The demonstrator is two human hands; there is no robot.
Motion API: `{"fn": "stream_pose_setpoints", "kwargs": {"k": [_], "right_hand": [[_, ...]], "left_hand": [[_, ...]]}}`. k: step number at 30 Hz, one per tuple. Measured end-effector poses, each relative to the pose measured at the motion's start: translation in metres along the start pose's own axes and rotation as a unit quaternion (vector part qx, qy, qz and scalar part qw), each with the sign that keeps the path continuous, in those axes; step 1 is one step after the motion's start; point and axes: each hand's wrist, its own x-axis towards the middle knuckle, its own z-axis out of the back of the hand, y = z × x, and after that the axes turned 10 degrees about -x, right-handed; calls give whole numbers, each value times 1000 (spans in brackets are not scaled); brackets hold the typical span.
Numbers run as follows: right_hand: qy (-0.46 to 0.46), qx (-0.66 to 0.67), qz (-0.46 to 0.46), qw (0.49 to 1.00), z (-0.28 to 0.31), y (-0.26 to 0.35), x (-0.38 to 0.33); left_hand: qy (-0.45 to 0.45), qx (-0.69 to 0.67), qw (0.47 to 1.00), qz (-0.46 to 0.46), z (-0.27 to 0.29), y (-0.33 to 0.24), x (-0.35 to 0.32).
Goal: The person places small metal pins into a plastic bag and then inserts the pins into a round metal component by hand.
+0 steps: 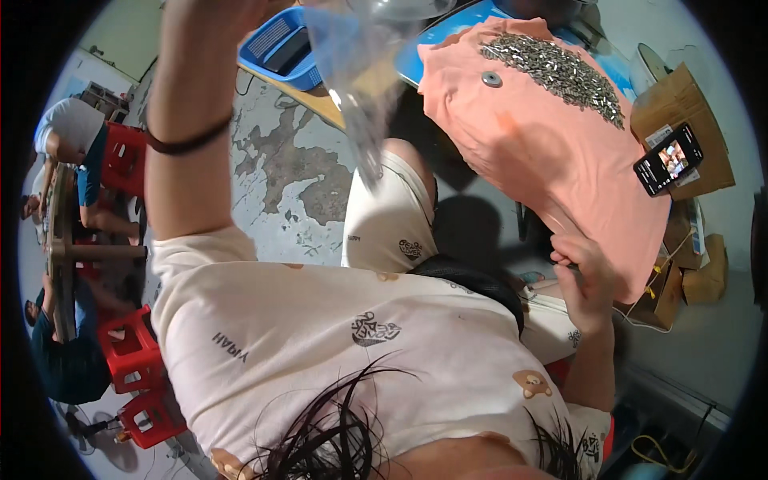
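Far left, around nine o'clock: other people seated on red stools (128, 348) at a round table (58, 240). Not part of this work.

Left arm raised toward twelve o'clock, dark band (188, 142) round the wrist. The left hand (240, 10) runs out of the top of the frame; a clear plastic bag (356, 72) hangs down from that area, limp and crumpled, its lower end near the knee. The fingers sit at or past the edge of view, so I cannot tell how tightly they are closed or where exactly they grip the bag.

Behind the bag, at twelve o'clock, a blue basket (276, 44) rests on a table edge.

Centre right, about one to three o'clock: a pink cloth (552, 152) draped over a sloping surface, carrying a spread heap of small grey metal pieces (556, 70) near its top and one round washer (491, 78) lying apart, just left of the heap.

Right hand (582, 276) at four o'clock, fingers curled shut on the lower hem of the cloth, bunching it.

To the right, a phone (668, 158) with its screen lit leans on a cardboard box (688, 120).

Judgement on handling: the cloth already slopes toward the lap, so any lift of the hem should be slow and even, or the pieces will slide in a rush. The bag mouth wants holding open and steady; a slack bag will fold shut.
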Motion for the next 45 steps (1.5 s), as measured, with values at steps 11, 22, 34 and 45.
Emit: {"fn": "stream_pose_setpoints", "kwargs": {"k": [11,22,34,45], "right_hand": [[3,-107,0,994,0,-14,-3],[-28,-58,-127,990,3,-13,-6],[38,-15,-107,993,5,-37,11],[48,-36,-37,998,22,-39,54]], "left_hand": [[-245,506,818,124,113,67,63],[-186,601,771,98,171,200,31],[143,519,812,227,38,203,-28],[72,475,840,253,48,179,-35]]}}
